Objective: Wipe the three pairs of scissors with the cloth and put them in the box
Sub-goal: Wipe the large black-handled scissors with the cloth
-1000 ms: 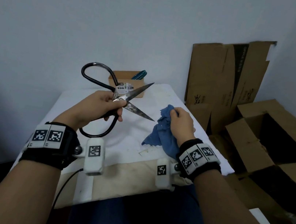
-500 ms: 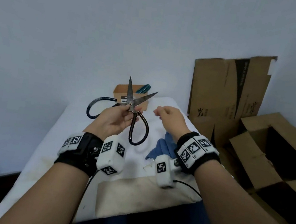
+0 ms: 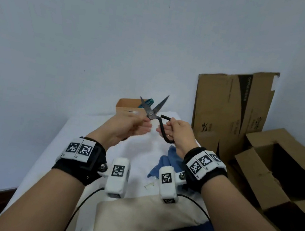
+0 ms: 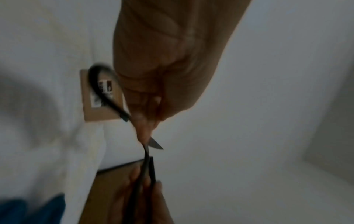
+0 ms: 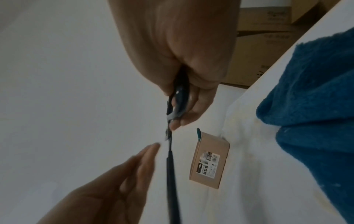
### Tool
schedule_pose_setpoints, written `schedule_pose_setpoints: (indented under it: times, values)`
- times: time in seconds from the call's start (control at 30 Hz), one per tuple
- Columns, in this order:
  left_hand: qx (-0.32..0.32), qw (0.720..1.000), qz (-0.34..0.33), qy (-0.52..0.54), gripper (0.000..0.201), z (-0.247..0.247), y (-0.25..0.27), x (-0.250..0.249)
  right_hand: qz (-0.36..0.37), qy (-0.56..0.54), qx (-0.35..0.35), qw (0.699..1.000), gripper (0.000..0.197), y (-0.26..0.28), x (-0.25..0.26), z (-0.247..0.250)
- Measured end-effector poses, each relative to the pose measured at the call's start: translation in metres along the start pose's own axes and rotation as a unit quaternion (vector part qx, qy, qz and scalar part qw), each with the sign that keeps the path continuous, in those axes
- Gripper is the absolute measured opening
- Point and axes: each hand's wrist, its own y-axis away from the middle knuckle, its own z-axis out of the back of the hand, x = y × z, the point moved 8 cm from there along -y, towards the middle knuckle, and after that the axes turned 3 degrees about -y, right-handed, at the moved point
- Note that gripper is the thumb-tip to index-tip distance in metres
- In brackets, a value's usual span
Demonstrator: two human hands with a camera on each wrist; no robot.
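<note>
Large black-handled scissors (image 3: 150,113) are held up over the table, blades open and pointing up. My left hand (image 3: 144,126) pinches them by the pivot, its fingers (image 4: 145,121) blurred in the left wrist view. The right handle loop is gripped by my right hand (image 3: 167,131), whose fingers (image 5: 193,106) curl round it. The blue cloth (image 3: 169,157) lies loose on the white table (image 3: 84,144) below my right wrist. A small brown box (image 3: 127,104) stands at the far edge, with teal-handled scissors (image 3: 148,102) sticking out of it.
Flattened cardboard (image 3: 231,111) leans on the wall at the right, beside an open carton (image 3: 279,164) on the floor. A beige cloth (image 3: 143,213) hangs over the table's near edge. The wall stands close behind the box.
My right hand let go of the blue cloth, rose and took hold of one scissor handle. My left hand turned the scissors blades-up and shifted to the pivot.
</note>
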Motion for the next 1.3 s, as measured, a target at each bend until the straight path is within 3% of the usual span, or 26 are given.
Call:
schedule_pose_setpoints:
  times: [0.1,0.17,0.3,0.43,0.53,0.6,0.67,0.77,0.87,0.97,1.07,1.2,1.3]
  values:
    - [-0.13,0.978,-0.106,-0.121,0.024,0.04,-0.009,-0.02,0.017,0.01,-0.036,0.999,0.03,0.001,0.005,0.013]
    - [-0.165,0.955,-0.113,-0.218,0.031,0.054,-0.011,-0.021,0.025,0.014,-0.052,0.998,0.032,0.002,0.005,0.02]
    - [-0.051,0.956,-0.027,-0.287,0.031,0.041,-0.016,0.006,0.034,0.006,-0.067,0.997,0.033,0.002,0.008,0.023]
    - [-0.009,0.972,-0.028,-0.232,0.022,0.033,-0.006,0.007,0.039,-0.006,-0.065,0.997,0.034,0.003,0.013,0.022]
    - [0.094,0.978,0.018,-0.184,0.014,0.01,0.007,0.016,0.035,0.02,-0.05,0.998,0.034,0.004,0.013,0.014]
    - [0.13,0.982,0.037,-0.13,0.008,-0.003,0.011,0.022,0.046,0.084,-0.028,0.995,0.033,0.005,0.015,0.007]
    - [0.114,0.99,0.038,-0.078,0.006,-0.005,0.008,0.026,0.05,0.132,0.004,0.99,0.034,0.006,0.014,0.002]
    - [0.065,0.997,0.027,-0.018,0.01,0.001,0.004,0.029,0.017,0.092,0.059,0.994,0.029,0.008,0.007,-0.006]
    - [0.041,0.998,0.02,0.031,0.02,0.001,-0.001,0.03,-0.021,0.042,0.065,0.997,0.022,0.006,-0.002,-0.012]
    - [0.033,0.997,0.02,0.063,0.015,-0.001,-0.008,0.034,-0.001,0.067,0.05,0.996,0.014,-0.006,-0.002,-0.017]
    - [0.029,0.997,0.013,0.069,0.022,0.001,-0.017,0.041,0.001,0.092,0.066,0.994,0.016,-0.017,-0.004,-0.022]
    - [0.05,0.998,0.019,0.018,0.024,0.006,-0.035,0.047,0.027,0.12,0.078,0.989,0.013,-0.036,-0.006,-0.033]
    - [0.039,0.993,0.009,-0.11,0.027,0.018,-0.053,0.044,0.053,0.143,-0.018,0.988,0.013,-0.068,-0.01,-0.025]
